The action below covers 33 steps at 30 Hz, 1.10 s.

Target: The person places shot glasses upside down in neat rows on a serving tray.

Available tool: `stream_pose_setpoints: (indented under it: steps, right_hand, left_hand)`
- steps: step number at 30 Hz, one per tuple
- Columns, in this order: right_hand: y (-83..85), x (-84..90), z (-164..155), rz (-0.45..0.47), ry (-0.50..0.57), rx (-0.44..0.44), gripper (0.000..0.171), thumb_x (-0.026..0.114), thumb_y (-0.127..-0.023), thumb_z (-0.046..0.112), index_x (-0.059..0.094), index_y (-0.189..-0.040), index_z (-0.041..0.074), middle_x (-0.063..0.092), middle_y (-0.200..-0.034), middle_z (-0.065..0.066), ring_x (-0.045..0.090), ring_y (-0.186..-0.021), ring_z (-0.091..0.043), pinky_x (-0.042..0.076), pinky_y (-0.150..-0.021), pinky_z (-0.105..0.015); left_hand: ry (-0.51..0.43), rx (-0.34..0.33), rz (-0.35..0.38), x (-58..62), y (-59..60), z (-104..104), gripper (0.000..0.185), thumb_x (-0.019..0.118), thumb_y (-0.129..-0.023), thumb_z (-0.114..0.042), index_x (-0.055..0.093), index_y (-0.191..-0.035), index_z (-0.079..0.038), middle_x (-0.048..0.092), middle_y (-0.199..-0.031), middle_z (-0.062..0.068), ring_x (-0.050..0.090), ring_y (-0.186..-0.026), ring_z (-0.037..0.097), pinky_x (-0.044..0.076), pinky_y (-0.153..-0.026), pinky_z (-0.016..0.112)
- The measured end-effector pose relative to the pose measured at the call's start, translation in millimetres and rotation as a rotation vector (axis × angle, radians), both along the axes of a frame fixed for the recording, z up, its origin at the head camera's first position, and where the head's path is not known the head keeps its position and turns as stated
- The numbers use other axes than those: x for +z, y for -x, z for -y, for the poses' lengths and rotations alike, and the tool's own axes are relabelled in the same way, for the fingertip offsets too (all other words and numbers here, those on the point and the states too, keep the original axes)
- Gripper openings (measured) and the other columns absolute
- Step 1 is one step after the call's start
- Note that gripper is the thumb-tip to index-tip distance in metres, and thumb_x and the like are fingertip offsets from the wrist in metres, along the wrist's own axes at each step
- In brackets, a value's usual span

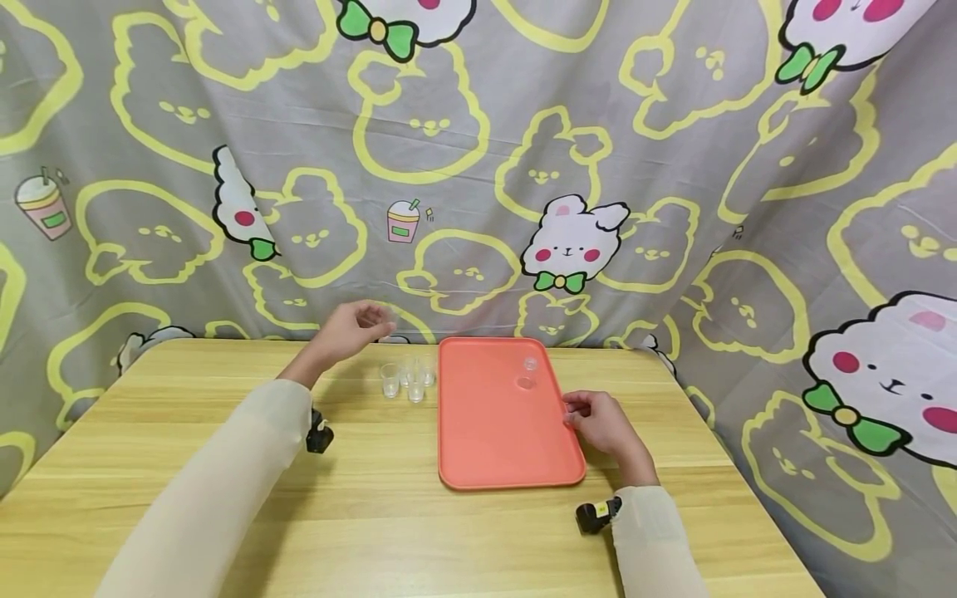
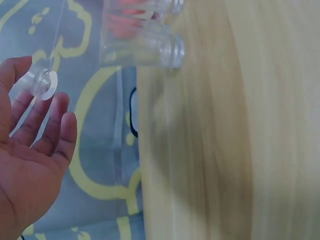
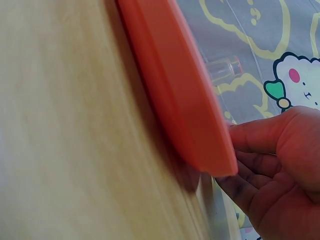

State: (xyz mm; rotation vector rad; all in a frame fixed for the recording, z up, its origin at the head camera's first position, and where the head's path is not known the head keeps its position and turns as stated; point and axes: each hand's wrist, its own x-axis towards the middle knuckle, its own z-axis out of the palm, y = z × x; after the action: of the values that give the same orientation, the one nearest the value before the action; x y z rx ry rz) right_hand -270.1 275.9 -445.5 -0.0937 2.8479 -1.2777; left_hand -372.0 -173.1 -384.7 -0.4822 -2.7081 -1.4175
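My left hand [image 1: 350, 332] is raised above the table's back edge and holds a small clear cup [image 2: 42, 84] between thumb and fingers. Just right of it and lower, several similar clear cups [image 1: 390, 382] stand upright in a cluster on the table. An orange-red tray [image 1: 508, 440] lies to the right of this cluster. Near its back right corner is one clear cup [image 1: 527, 381], seemingly upside down. My right hand [image 1: 606, 423] grips the tray's right rim, the thumb on its edge and the other fingers lower down in the right wrist view.
The light wooden table [image 1: 359, 515] reaches back to a grey curtain [image 1: 478, 183] with yellow cartoon outlines. Black wrist cameras sit at both cuffs, the left camera [image 1: 318, 433] close over the tabletop.
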Motion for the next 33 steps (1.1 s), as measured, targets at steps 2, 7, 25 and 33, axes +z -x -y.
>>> stream_pose_setpoints:
  steps: [2,7,25,33]
  right_hand:
    - [-0.2,-0.2,0,0.0,0.0,-0.001,0.03,0.066,-0.095,-0.005,0.067,-0.125,-0.007,0.072,-0.1,-0.01,0.066,-0.089,-0.02,0.058,-0.078,-0.034]
    - [0.6,-2.5,0,-0.008,0.006,0.0,0.03,0.066,-0.095,-0.006,0.067,-0.125,-0.007,0.072,-0.099,-0.01,0.066,-0.089,-0.02,0.058,-0.078,-0.034]
    - [0.5,0.4,0,-0.002,0.005,0.002,0.031,0.065,-0.095,-0.005,0.066,-0.126,-0.008,0.072,-0.101,-0.011,0.065,-0.088,-0.02,0.058,-0.078,-0.033]
    - [0.5,0.7,0,-0.002,0.006,0.0,0.03,0.065,-0.096,-0.005,0.067,-0.126,-0.007,0.071,-0.101,-0.01,0.064,-0.088,-0.02,0.057,-0.077,-0.033]
  left_hand:
    - [-0.019,-0.01,-0.016,2.4,0.7,-5,0.042,0.071,-0.098,-0.037,0.066,-0.127,-0.007,0.066,-0.116,0.013,0.064,-0.105,0.029,0.055,-0.086,0.042]
    - [-0.066,-0.034,-0.043,5.9,1.0,-18,0.039,0.072,-0.098,-0.032,0.067,-0.127,-0.007,0.066,-0.113,0.013,0.065,-0.102,0.029,0.056,-0.079,0.038]
    - [-0.179,-0.043,-0.05,5.8,-2.7,-74,0.038,0.077,-0.094,-0.028,0.07,-0.124,-0.005,0.067,-0.106,0.011,0.062,-0.092,0.027,0.053,-0.068,0.03]
    - [-0.262,-0.009,-0.03,3.2,-2.8,-102,0.037,0.085,-0.087,-0.019,0.068,-0.114,-0.001,0.065,-0.099,0.008,0.061,-0.089,0.022,0.053,-0.075,0.031]
